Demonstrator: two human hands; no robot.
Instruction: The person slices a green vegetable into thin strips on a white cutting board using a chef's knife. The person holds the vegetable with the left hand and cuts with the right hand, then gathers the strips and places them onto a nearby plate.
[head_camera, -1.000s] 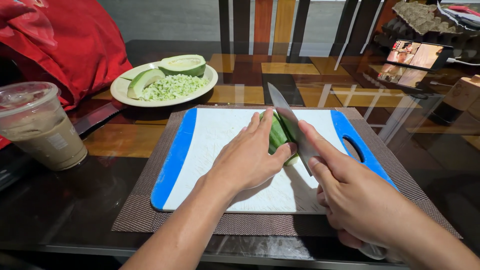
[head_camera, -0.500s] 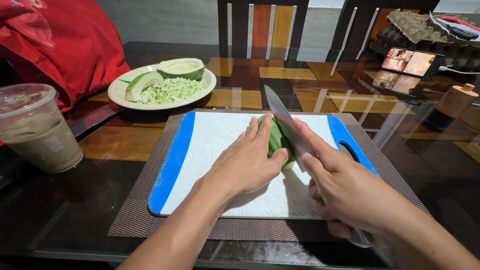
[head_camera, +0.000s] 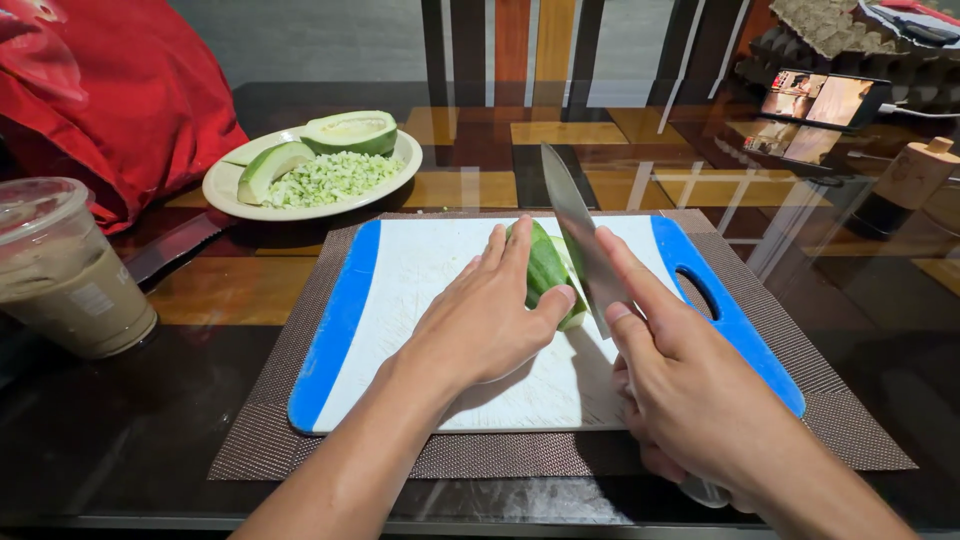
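Cup: a clear plastic cup of milky brown drink with a domed lid stood at the left edge of the dark glass table, just in front of a crumpled red cloth bag.
Plate: a cream round plate toward the far left of the table carried two green-skinned fruit wedges and a heap of pale diced flesh.
Board: a white plastic cutting board with blue ends lay on a brown woven placemat near the table's front edge.
Fruit: a green-skinned fruit half lay near the board's far edge, around its middle.
Left hand: the left hand pressed down on the fruit, fingers flat and extended, thumb against its near end.
Right hand: the right hand was closed around the handle of a long steel kitchen knife, index finger laid along the blade's spine.
Risk: the blade stood just beside the left thumb and fingertips — a slip on the smooth skin could nick them, I'd judge.
Also: a phone leaned at the far right.
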